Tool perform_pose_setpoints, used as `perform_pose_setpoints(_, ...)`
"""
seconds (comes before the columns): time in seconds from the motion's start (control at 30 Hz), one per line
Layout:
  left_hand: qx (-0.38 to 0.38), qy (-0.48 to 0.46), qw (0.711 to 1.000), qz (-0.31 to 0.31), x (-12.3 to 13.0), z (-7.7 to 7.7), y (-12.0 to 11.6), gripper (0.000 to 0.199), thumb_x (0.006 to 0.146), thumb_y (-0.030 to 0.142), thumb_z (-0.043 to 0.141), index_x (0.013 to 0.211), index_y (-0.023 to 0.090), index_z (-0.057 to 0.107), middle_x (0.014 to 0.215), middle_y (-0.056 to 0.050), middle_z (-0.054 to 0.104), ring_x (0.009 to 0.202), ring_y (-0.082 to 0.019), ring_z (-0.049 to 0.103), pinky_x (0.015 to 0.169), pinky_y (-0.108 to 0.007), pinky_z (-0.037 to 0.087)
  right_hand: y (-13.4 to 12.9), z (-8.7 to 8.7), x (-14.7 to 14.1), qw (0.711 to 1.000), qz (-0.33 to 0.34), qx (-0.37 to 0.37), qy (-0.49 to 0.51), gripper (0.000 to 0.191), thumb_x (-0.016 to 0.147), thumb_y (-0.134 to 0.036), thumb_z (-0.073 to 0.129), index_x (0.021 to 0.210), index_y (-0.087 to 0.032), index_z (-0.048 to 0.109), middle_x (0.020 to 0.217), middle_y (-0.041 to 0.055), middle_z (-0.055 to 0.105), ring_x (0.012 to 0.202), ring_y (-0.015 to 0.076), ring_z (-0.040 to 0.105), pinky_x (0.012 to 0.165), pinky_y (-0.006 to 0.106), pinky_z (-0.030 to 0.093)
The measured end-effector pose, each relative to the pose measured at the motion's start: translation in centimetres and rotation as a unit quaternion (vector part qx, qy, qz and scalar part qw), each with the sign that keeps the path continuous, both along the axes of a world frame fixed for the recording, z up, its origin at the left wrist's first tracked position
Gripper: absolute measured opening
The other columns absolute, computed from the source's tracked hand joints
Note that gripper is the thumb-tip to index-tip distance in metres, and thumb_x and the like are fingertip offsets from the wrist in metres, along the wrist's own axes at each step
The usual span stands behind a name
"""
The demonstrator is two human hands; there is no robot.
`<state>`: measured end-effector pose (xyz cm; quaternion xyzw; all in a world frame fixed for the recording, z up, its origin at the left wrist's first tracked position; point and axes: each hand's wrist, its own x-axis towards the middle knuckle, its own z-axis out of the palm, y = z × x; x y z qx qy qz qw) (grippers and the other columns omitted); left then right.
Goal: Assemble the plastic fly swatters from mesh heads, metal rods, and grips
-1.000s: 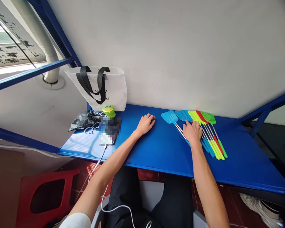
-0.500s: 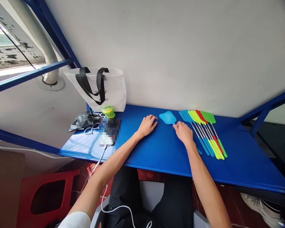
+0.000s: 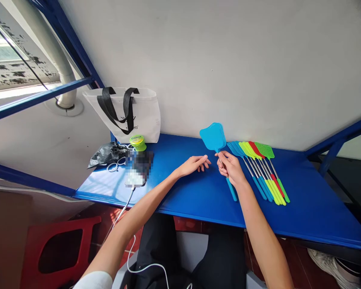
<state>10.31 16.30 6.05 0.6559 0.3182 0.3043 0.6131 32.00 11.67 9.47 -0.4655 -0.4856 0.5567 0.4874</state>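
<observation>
R hand (image 3: 228, 166) closed round blue swatter (image 3: 213, 137), well in from table's (image 3: 186, 200) front edge.

1. The swatter (image 3: 214, 137) in my right hand (image 3: 225, 163): bright blue head, teal handle.
2. My row of swatters (image 3: 266, 170): blue, neon yellow, red and green, mesh-patterned heads, silver shafts.
3. My table (image 3: 183, 196): deep blue.
4. Tote bag (image 3: 146, 116): white, black straps, black lettering.
5. Stool (image 3: 33, 249): red.
</observation>
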Motion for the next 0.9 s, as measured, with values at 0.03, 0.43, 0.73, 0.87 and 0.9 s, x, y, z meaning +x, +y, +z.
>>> perform_pose_setpoints(0.03,-0.021,-0.006,0.999,-0.033,0.3,0.3,-0.5,0.083,0.094,0.093,0.055,0.112,0.016,0.082,0.104,-0.014,0.081,0.08,-0.02,0.073,0.07,-0.03,0.056,-0.1,0.3,-0.2,0.999,-0.013,0.007,0.037,0.054,0.087,-0.073,0.085,0.106,-0.027,0.063,0.063,-0.0083,0.048,0.043,0.0073,0.027,0.037,0.023,0.02)
perform_pose_setpoints(0.43,-0.086,-0.109,0.988,0.061,2.9,-1.4,-2.0,0.063,0.099,0.073,0.072,0.133,0.021,0.062,0.128,-0.015,0.075,0.097,-0.021,0.076,0.071,-0.031,0.063,0.6,-1.2,-1.5,0.982,-0.052,0.018,0.181,0.053,0.087,-0.069,0.088,0.104,-0.029,0.057,0.064,-0.0101,0.047,0.043,0.0066,0.03,0.036,0.02,0.027)
perform_pose_setpoints(0.73,-0.137,-0.154,0.939,0.277,-2.0,-0.2,2.6,0.064,0.066,0.063,0.102,0.097,0.014,0.075,0.098,-0.012,0.078,0.09,-0.028,0.077,0.071,-0.037,0.063,-0.3,-2.0,-3.1,0.977,0.169,-0.127,0.023,0.057,0.087,-0.074,0.084,0.099,-0.022,0.062,0.059,-0.0092,0.053,0.04,0.0042,0.026,0.034,0.019,0.018)
perform_pose_setpoints(0.87,-0.119,-0.156,0.914,0.355,-1.9,-0.9,3.0,0.056,0.067,0.061,0.1,0.083,0.018,0.068,0.087,-0.008,0.075,0.086,-0.026,0.074,0.066,-0.032,0.058,0.7,-2.3,-3.5,0.977,0.172,-0.122,0.007,0.062,0.082,-0.078,0.085,0.089,-0.023,0.058,0.058,-0.0089,0.052,0.039,0.0032,0.025,0.033,0.018,0.017)
perform_pose_setpoints(0.9,-0.107,-0.152,0.909,0.372,-1.7,-1.1,3.1,0.055,0.069,0.06,0.099,0.082,0.018,0.066,0.085,-0.007,0.074,0.085,-0.025,0.073,0.065,-0.032,0.057,1.0,-2.3,-3.6,0.977,0.175,-0.122,0.001,0.062,0.081,-0.078,0.085,0.088,-0.024,0.057,0.058,-0.0086,0.053,0.039,0.0031,0.025,0.033,0.017,0.018)
